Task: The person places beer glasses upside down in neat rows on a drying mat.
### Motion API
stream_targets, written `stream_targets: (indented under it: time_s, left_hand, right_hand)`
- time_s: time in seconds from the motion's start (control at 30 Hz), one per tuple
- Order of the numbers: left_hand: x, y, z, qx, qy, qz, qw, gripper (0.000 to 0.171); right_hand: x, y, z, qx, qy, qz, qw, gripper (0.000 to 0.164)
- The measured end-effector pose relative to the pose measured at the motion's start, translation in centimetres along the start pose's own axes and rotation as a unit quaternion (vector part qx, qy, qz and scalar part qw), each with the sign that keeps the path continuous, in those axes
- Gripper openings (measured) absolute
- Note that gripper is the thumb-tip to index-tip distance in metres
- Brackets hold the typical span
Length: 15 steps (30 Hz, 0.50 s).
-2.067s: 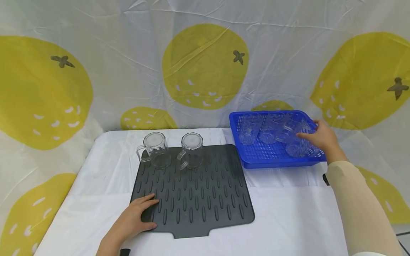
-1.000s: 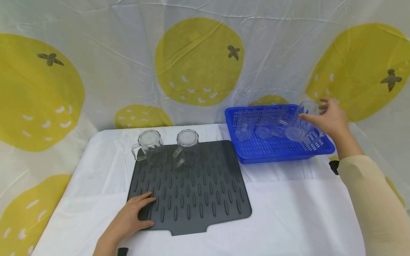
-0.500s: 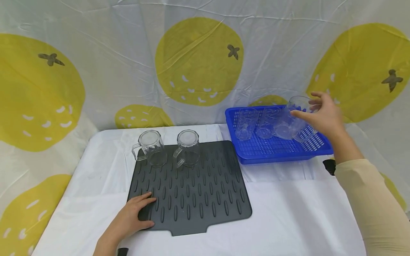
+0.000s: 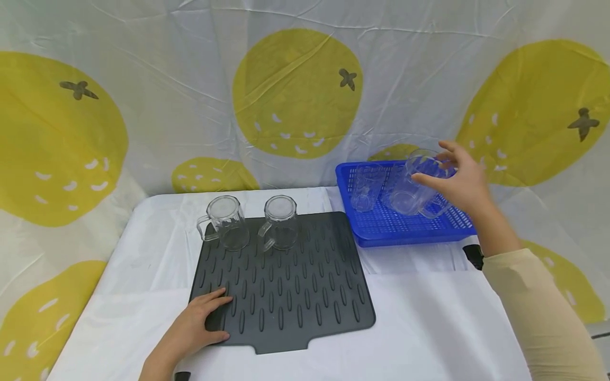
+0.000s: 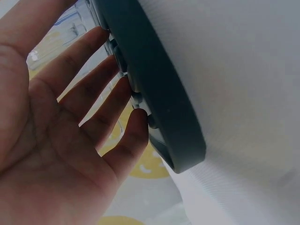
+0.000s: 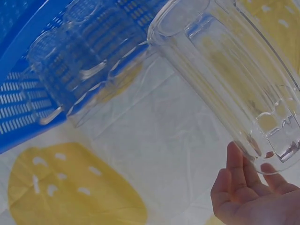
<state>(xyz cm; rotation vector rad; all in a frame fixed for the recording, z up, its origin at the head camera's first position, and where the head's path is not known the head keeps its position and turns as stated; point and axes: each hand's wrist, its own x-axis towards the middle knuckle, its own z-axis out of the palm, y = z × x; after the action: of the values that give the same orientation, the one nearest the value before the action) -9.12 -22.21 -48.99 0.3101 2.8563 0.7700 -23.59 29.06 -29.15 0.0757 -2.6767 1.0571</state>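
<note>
My right hand [image 4: 462, 182] holds a clear glass mug [image 4: 411, 191] by its rim end, between thumb and fingers. The mug is tilted over the blue basket [image 4: 414, 239], its handle on the hand's side. In the right wrist view, the fingers [image 6: 237, 176] touch the rim of the mug [image 6: 211, 75]. My left hand [image 4: 190, 325] rests on the near left edge of a dark grey ridged drying mat [image 4: 286, 296], fingers spread. The left wrist view has those fingertips against the rim of the mat [image 5: 157, 89].
Two glass mugs [image 4: 230, 227] [image 4: 282, 226] stand upside down at the mat's far left, handles leftward. More glass mugs [image 4: 367, 186] lie in the basket, partly hidden by the held one. A lemon-print curtain [image 4: 300, 95] hangs behind the white-covered table [image 4: 429, 312].
My right hand first reached into the basket's right side, then raised a glass mug. Since then it has moved left with the mug over the basket. My left hand stays on the mat.
</note>
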Motion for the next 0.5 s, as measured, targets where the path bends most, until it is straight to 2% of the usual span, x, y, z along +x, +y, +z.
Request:
stream_targets:
  time_s: [0.3,0.5]
  left_hand:
    - [-0.1,0.2,0.0,-0.001,-0.005,-0.014,0.9999,0.072]
    - [0.0,0.1,0.0,-0.002,-0.004,-0.017,0.9998,0.072]
  right_hand:
    - [-1.2,-1.4,1.7,0.022,-0.011,-0.035,0.999,0.093]
    - [-2.0,-2.1,2.9,0.034,-0.022,-0.038,0.998,0.094]
